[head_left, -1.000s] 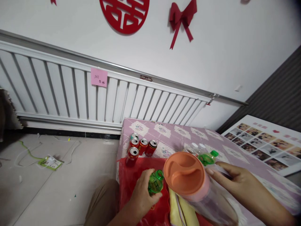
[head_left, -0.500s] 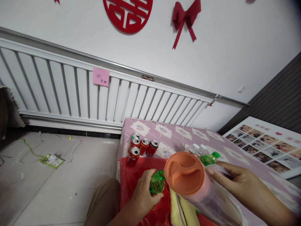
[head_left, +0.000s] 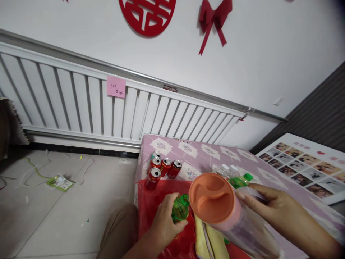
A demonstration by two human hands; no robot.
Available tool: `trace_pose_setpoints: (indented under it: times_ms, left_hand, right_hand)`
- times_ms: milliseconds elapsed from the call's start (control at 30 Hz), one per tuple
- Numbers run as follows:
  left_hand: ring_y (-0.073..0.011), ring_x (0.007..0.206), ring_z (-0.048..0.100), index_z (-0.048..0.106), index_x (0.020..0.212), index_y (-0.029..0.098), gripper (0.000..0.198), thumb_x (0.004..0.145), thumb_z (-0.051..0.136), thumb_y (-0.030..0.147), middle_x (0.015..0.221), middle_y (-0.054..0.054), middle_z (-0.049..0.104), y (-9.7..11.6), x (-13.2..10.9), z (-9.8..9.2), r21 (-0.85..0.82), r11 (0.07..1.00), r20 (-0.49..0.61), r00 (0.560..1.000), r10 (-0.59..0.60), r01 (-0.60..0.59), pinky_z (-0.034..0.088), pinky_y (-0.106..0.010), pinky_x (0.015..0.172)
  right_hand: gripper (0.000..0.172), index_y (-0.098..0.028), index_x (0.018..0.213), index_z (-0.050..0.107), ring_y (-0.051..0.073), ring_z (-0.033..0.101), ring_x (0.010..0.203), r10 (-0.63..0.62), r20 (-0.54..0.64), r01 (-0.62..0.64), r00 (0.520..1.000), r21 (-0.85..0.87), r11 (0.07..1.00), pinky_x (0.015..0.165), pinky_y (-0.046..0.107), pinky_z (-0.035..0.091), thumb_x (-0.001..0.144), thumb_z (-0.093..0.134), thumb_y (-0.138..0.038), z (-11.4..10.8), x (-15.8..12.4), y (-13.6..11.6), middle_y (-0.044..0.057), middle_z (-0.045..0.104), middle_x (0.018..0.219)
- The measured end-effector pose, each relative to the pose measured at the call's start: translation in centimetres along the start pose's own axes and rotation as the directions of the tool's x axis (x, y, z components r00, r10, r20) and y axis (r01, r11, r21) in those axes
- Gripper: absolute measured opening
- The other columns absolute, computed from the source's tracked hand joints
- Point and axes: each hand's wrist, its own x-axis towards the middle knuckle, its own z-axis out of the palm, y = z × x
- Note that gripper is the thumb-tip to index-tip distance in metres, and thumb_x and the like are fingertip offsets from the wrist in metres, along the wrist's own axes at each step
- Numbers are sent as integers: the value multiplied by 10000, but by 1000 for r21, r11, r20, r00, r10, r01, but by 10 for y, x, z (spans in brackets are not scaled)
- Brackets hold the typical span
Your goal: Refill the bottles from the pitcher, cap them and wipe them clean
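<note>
My left hand (head_left: 165,222) is wrapped round a green bottle (head_left: 180,208), its open-looking neck pointing up toward the pitcher. With my right hand (head_left: 280,212) I grip the handle of a clear pitcher (head_left: 248,230), which is tilted with its orange lid (head_left: 211,198) toward the bottle. Whether the lid touches the bottle cannot be made out. Beneath both lie a red plastic sheet (head_left: 161,187) and a yellow cloth item (head_left: 211,241). Several opened drink cans (head_left: 153,178) stand upright at the far left corner of the mattress.
Behind the pitcher are a green bottle (head_left: 241,181) and clear bottles (head_left: 223,170) on the patterned mattress (head_left: 210,151). A white radiator (head_left: 107,111) runs along the wall. At right leans a photo board (head_left: 304,167). A power strip (head_left: 60,182) lies on the floor.
Both hands keep their holds on the bottle and pitcher, nearly unmoved. The view has shifted very slightly.
</note>
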Motion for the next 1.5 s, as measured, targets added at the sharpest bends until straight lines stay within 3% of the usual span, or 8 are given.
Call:
trace_pose_setpoints:
  times_ms: [567, 1500]
  left_hand:
    - [-286, 1237, 546, 464, 1332, 185, 754, 630, 720, 82, 1326, -120, 578, 2, 0, 0, -15, 1000, -12, 1000, -2, 2, 430, -436, 1078]
    - [-296, 1243, 540, 465, 1343, 177, 757, 635, 719, 88, 1338, -132, 565, 3, -2, 1, -4, 1000, -4, 1000, 1, -1, 425, -446, 1084]
  right_hand:
    - [343, -390, 788, 749, 368, 732, 752, -43, -17, 43, 999, -4, 999, 639, 489, 604, 768, 545, -664, -4, -1, -2, -14, 787, 802]
    - [377, -375, 677, 726, 350, 718, 665, -60, -37, 59, 998, -31, 998, 576, 459, 584, 753, 526, -685, -5, 1, -15, -8, 769, 705]
